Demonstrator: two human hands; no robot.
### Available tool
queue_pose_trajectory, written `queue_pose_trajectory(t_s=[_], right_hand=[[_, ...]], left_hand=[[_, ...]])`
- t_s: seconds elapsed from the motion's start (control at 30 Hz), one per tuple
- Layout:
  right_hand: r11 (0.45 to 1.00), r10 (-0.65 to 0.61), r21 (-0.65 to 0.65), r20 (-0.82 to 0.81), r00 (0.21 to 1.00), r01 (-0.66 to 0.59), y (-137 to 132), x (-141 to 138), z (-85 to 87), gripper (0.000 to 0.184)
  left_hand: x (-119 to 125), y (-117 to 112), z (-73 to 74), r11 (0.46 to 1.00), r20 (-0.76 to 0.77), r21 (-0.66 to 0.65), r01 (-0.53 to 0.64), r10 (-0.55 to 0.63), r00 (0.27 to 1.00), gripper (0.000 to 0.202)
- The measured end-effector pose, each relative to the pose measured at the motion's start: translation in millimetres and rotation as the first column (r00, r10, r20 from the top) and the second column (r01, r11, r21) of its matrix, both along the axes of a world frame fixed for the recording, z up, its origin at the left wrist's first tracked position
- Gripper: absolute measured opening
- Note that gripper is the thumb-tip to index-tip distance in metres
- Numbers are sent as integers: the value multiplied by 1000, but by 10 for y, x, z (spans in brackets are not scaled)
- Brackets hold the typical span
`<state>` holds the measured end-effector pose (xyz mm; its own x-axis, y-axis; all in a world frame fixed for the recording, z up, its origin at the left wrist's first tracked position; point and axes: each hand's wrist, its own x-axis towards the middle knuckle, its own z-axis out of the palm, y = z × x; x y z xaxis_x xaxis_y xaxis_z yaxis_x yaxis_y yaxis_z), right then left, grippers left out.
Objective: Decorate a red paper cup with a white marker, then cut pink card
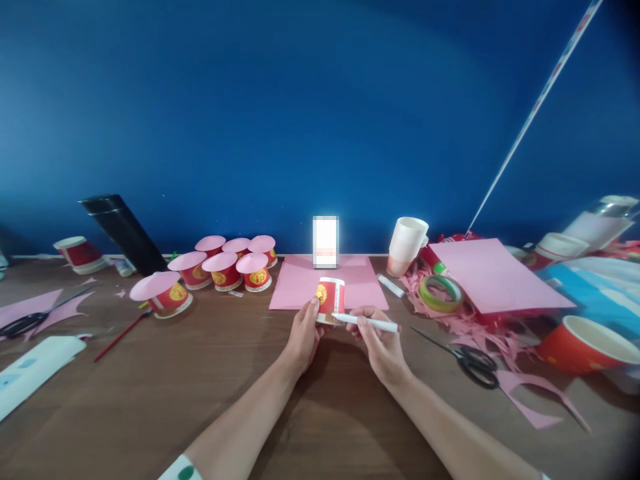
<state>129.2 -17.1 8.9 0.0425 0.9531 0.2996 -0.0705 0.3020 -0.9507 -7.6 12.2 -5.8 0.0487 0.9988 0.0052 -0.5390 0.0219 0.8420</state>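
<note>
My left hand (pixel 303 335) is closed around the lower left side of a red paper cup (pixel 331 298) with a yellow emblem and a white strip. The cup is held off the table, its paler rim facing down. In my right hand (pixel 379 340) is a white marker pen (pixel 373 324), held like a writing tool, its tip at the lower part of the cup. Whether the tip touches the cup I cannot tell. Behind the cup lies a pink paper sheet (pixel 295 283), and a phone-like upright thing (pixel 325 242) with a blurred screen stands on its far side.
To the left stand several red cups with pink paper tops (pixel 226 261), a black flask (pixel 125 233) and a red brush (pixel 123 333). At right are stacked white cups (pixel 407 243), green tape (pixel 441 294), scissors (pixel 475 365), pink scraps and an orange cup (pixel 580 347).
</note>
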Motion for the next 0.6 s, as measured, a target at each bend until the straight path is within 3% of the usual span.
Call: queue_pose_trajectory(t_s=[0.17, 0.33, 0.6], right_hand=[[1000, 19, 11, 74, 997, -19, 8, 33, -31, 20], [1000, 4, -6, -51, 999, -4, 34, 27, -27, 19], [999, 32, -23, -69, 997, -33, 52, 33, -53, 19]], left_hand=[[2, -13, 3, 1000, -10, -4, -11, 11, 1000, 26], [7, -12, -7, 1000, 15, 23, 16, -16, 1000, 28], [-2, 9, -53, 1000, 36, -10, -11, 12, 999, 29]])
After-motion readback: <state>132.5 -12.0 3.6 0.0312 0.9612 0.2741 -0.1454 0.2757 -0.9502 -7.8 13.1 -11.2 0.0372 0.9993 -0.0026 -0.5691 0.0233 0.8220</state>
